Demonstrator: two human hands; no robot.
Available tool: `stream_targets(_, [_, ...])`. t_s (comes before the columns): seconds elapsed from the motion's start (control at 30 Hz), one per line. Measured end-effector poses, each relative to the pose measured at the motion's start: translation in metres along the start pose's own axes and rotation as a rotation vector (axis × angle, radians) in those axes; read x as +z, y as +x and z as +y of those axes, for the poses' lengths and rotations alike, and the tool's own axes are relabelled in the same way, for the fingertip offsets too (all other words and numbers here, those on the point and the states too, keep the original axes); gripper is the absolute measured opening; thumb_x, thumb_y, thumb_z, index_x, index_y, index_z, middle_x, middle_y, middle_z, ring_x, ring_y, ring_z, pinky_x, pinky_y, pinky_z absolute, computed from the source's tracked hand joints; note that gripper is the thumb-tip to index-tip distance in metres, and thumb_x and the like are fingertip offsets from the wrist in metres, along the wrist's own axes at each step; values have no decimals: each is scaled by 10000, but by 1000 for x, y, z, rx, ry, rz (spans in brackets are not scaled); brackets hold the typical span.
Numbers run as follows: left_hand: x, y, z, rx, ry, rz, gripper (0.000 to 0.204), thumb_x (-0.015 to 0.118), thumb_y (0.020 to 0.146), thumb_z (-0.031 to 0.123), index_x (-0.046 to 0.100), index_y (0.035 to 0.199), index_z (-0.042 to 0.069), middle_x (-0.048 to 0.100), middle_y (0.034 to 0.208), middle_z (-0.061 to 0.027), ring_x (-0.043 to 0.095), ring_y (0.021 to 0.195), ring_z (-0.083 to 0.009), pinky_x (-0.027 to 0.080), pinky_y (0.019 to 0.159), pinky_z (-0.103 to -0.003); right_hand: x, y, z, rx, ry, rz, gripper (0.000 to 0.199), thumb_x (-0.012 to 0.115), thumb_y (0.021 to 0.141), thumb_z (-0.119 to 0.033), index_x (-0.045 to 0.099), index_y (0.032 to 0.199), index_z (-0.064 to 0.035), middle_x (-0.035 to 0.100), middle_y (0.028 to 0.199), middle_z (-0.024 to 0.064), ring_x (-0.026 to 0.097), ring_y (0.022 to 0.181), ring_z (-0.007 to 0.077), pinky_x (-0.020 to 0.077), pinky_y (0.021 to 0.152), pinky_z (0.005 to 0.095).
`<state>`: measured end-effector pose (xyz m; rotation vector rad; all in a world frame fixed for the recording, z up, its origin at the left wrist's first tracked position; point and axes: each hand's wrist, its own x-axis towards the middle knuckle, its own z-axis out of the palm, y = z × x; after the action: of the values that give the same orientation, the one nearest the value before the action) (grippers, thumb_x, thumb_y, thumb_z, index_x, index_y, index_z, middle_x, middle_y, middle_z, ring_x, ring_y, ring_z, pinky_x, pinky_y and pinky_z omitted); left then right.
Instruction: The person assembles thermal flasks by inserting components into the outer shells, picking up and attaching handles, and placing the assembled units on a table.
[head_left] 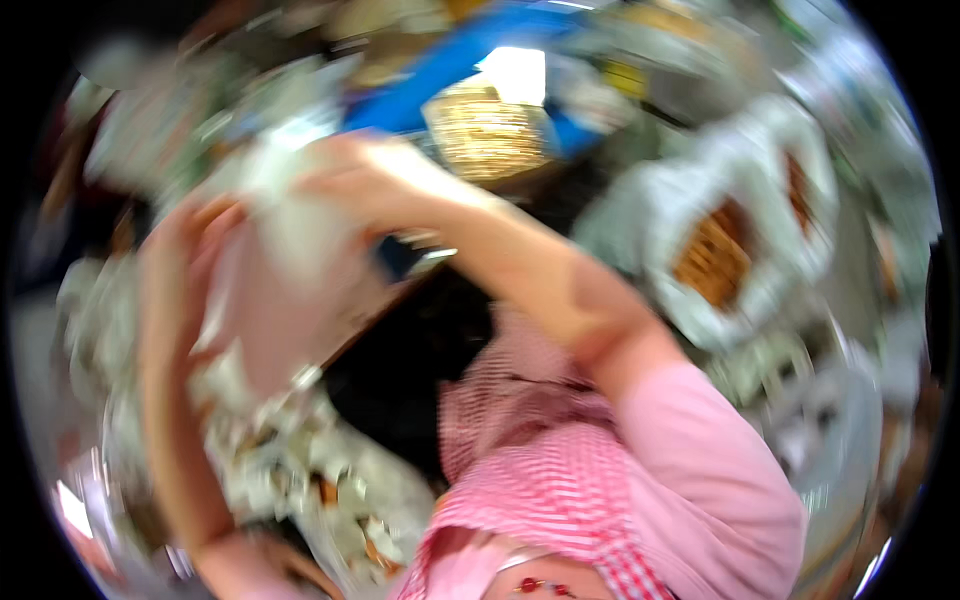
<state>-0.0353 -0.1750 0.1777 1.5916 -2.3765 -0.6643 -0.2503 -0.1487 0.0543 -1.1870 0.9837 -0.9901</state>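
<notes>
Motion blurs much of the view. Between my two hands hangs a whitish, translucent plastic bag (283, 205). On its left side, my left hand (195, 240) has its fingers curled at the edge of the bag. My right hand (365, 185) reaches across from the right, its fingers closed at the bag's upper part. Below and behind the bag is a smooth pale pink surface (295, 310); blur hides what it belongs to. Whatever the bag holds cannot be made out.
Beyond my right forearm stands a stack of thin golden-brown pieces (485, 130) beside a long blue edge (430, 70). White bags with brown food (715, 255) sit at the right. Lower left lies a clear bag with mixed scraps (345, 500).
</notes>
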Motion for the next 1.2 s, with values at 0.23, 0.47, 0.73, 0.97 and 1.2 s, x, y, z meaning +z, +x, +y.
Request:
stream_targets(0.23, [-26,27,-88,154,151,-129,294,522,1042,177,630,1216,-35,701,1084,-87,625,923,-142,470,841,-258,22,6,22,-253,-214,157,461,679,848,-354,661,1129,11,688,1072,222,651,1040,385,506,916,413])
stream_targets(0.47, [-73,-97,-84,-3,84,187,312,550,1014,238,654,1234,41,711,1041,-47,394,495,-35,311,442,-224,-70,-198,103,-709,-318,940,270,700,864,-165,640,1103,-54,693,977,104,676,858,232,543,788,381])
stream_targets(0.73, [39,-206,51,-349,-404,38,241,750,858,150,721,1059,21,698,898,-51,618,753,-124,508,700,-277,-197,-699,379,1200,-1281,1388,716,634,970,-357,317,1522,-29,374,1517,240,460,1302,431,411,1073,485])
stream_targets(0.97, [131,-255,66,12,-346,78,236,703,909,130,657,1130,59,603,942,-18,597,733,-77,524,612,-262,-205,-587,337,1064,-968,1985,389,622,944,-371,624,1070,-3,666,1074,178,640,935,332,514,820,435])
stream_targets(1.2, [108,-244,71,-383,-773,25,422,665,911,86,592,1318,3,583,1376,-137,662,1031,-173,559,821,-286,-212,-483,135,-214,-1376,1515,551,705,874,-306,534,1330,-49,600,1173,209,611,997,379,509,870,441])
